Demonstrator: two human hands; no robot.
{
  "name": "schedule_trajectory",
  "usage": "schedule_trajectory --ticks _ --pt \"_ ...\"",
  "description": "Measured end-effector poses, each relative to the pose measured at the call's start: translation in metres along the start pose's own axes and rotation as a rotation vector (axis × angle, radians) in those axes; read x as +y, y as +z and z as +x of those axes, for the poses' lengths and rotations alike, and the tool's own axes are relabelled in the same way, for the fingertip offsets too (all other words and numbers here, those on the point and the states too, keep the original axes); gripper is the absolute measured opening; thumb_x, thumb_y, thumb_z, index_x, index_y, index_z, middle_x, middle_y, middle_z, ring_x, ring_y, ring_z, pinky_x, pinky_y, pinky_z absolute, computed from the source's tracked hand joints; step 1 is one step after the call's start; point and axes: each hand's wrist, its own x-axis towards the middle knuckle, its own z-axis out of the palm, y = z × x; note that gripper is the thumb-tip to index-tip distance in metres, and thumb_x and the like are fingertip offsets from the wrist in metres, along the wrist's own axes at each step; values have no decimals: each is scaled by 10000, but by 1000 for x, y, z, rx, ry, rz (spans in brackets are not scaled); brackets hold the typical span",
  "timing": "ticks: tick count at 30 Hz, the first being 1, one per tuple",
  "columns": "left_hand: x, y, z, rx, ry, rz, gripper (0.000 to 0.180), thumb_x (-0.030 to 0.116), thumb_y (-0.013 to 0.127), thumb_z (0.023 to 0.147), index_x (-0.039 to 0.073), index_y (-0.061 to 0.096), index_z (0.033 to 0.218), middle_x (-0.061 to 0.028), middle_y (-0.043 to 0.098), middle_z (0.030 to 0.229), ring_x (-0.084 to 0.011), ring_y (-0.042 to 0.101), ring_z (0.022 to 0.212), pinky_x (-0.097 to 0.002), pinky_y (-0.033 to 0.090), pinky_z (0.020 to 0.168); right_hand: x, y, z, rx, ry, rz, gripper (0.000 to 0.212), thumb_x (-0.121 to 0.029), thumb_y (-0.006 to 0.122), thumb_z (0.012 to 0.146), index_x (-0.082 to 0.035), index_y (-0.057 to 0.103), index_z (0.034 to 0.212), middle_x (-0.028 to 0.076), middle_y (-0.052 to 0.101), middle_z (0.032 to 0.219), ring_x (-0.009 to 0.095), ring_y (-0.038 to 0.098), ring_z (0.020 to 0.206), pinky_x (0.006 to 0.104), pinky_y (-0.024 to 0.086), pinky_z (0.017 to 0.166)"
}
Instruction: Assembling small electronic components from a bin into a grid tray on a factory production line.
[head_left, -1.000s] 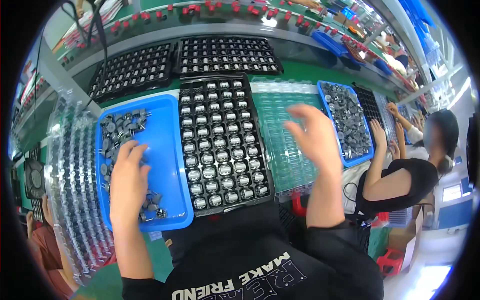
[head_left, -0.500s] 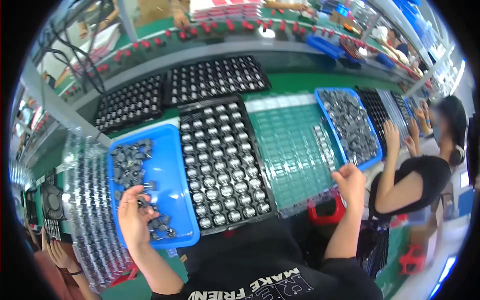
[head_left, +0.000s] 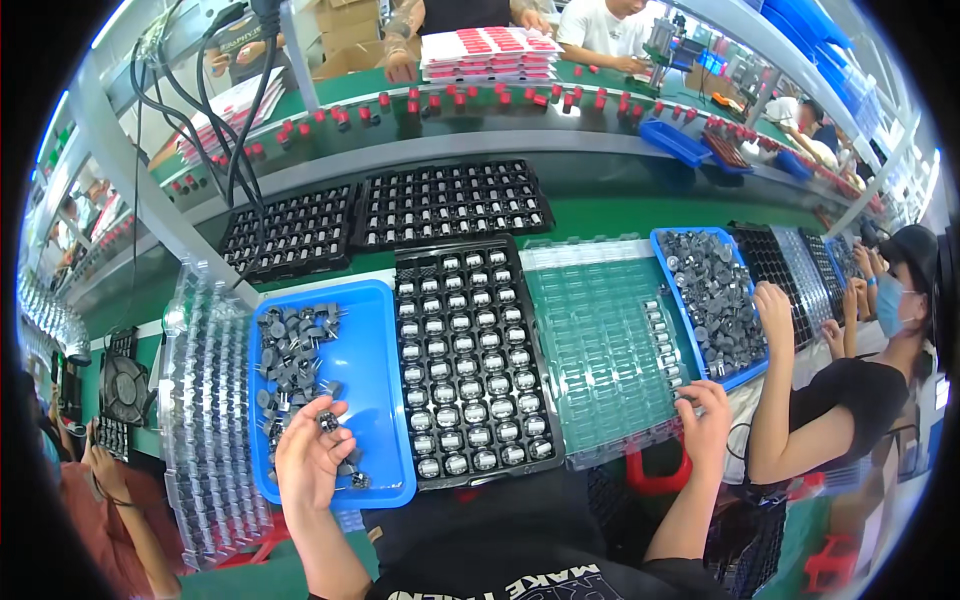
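My left hand [head_left: 312,462] is over the near part of a blue bin [head_left: 372,375], palm up, its fingers curled round a small dark grey part with metal pins [head_left: 328,421]. More loose parts of this kind [head_left: 292,340] lie heaped along the bin's left side. At the near right of a clear plastic tray [head_left: 600,350], my right hand [head_left: 706,418] pinches a small dark piece [head_left: 684,401], mostly hidden by the fingers. Beside its fingertips, a single column of small parts [head_left: 660,335] runs up the tray's right side.
A black tray [head_left: 556,440] of silver-topped parts stands between bin and clear tray. Another blue bin [head_left: 750,377] of grey parts is at right, near a masked co-worker [head_left: 840,400]. Stacked clear trays [head_left: 215,420] and a metal post [head_left: 150,205] flank the left side.
The whole view has shifted, so the bench sits lower in it. My left hand has turned palm up with the grey part in its fingers. My right hand stays by the clear tray's column.
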Motion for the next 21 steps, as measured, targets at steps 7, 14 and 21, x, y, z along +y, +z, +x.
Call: schedule_trajectory --ticks 7,14,21 --pt "-12 6 -2 -96 -43 -101 320 102 524 1014 -43 554 1298 -212 638 1206 -269 711 913 -390 634 811 -6 7 7 50 163 -151 225 -107 830 733 -9 707 893 102 678 842 212 614 667 344 488 643" --pt "-18 12 -10 -162 -81 -92 303 64 504 1014 -37 558 1294 -203 640 1219 -276 709 934 -398 627 828 -26 4 20 4 335 -293 212 -133 823 751 -10 674 837 123 715 758 250 695 695 383 514 663" --pt "-19 13 -8 -113 -88 -99 303 69 519 1003 -27 542 1290 -210 633 1202 -274 721 906 -382 637 789 -4 14 0 63 177 -137 101 -91 714 865 -15 686 926 107 692 800 230 667 701 366 515 684"
